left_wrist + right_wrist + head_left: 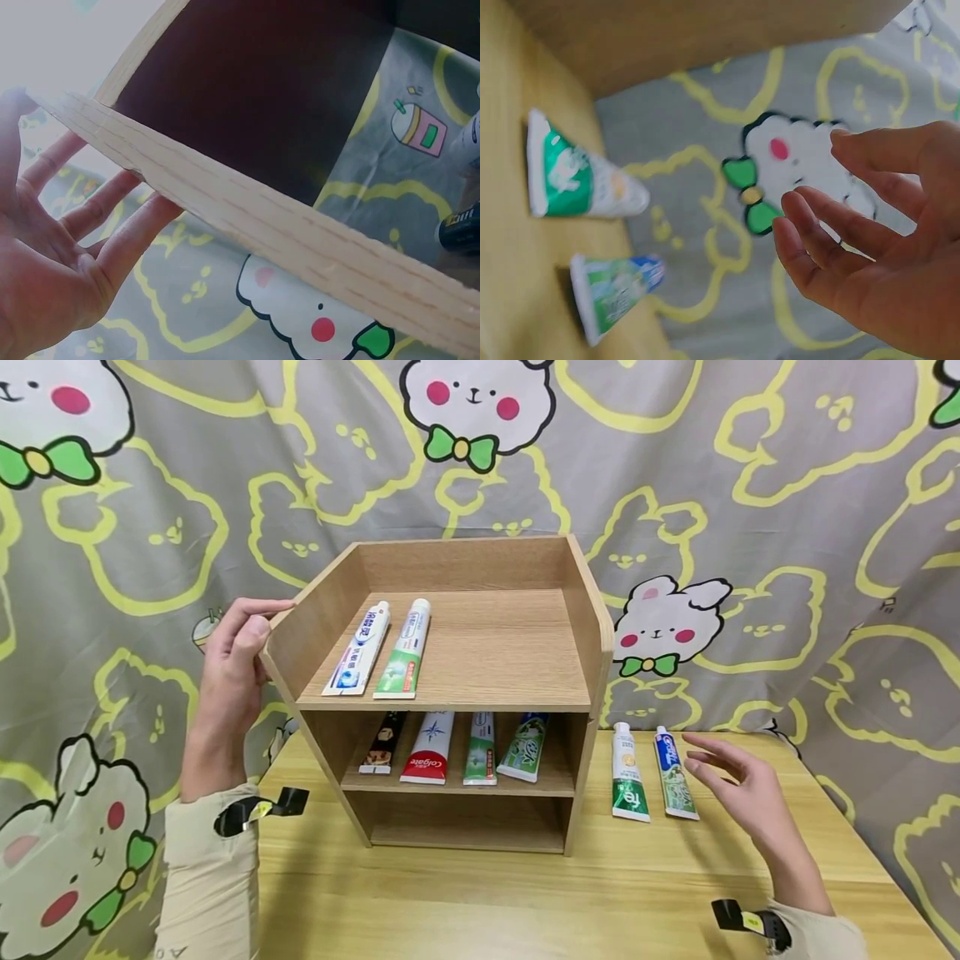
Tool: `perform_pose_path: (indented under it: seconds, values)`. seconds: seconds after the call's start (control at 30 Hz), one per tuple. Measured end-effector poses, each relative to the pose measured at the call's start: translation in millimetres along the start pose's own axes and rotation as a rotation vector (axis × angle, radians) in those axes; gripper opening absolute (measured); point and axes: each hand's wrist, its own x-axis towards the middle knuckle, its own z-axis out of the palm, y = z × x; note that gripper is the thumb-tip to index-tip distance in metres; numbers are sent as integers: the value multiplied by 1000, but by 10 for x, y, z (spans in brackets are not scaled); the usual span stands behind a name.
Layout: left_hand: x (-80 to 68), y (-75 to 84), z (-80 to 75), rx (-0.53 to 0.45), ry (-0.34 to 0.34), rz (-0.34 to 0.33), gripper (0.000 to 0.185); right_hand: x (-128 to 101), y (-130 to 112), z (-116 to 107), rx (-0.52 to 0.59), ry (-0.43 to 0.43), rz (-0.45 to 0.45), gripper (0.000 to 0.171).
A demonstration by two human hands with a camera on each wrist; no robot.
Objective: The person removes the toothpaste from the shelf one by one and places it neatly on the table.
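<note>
My left hand (234, 672) rests on the upper edge of the left side panel of a wooden shelf unit (465, 693). In the left wrist view its fingers (112, 217) reach against the outer side of that panel, fairly straight. To the right of the unit, my right hand (746, 789) is held with loosely bent fingers and nothing in it. Nearest to it lies a blue and green toothpaste tube (675, 777), just left of its fingertips. Beside that is a white and green toothpaste tube (630, 772). Both lie flat on the table, caps toward the back.
On the top shelf lie a white and blue tube (358, 650) and a white and green tube (405, 650). The middle shelf holds several tubes, among them a red and white Colgate tube (429, 747). A patterned curtain (675, 527) hangs behind the wooden table (420, 902).
</note>
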Motion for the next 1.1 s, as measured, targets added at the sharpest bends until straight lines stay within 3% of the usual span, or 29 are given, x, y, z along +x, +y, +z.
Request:
perform_pose_path:
  seconds: [0.4, 0.6, 0.8, 0.93, 1.1]
  values:
    - [-3, 18, 24, 27, 18, -6, 33, -104, -592, -110, 72, 41, -104, 37]
    - [-18, 15, 13, 32, 10, -3, 33, -179, -807, -111, 145, 32, -150, 40]
    - [-13, 12, 11, 31, 6, -5, 34, -243, -1004, -74, 286, 5, -214, 43]
    - [-5, 5, 24, 12, 5, -8, 33, -312, -1137, -38, 298, -2, -235, 43]
    - [-10, 2, 31, 3, 21, -4, 33, -370, -1254, 65, 386, -28, -351, 45]
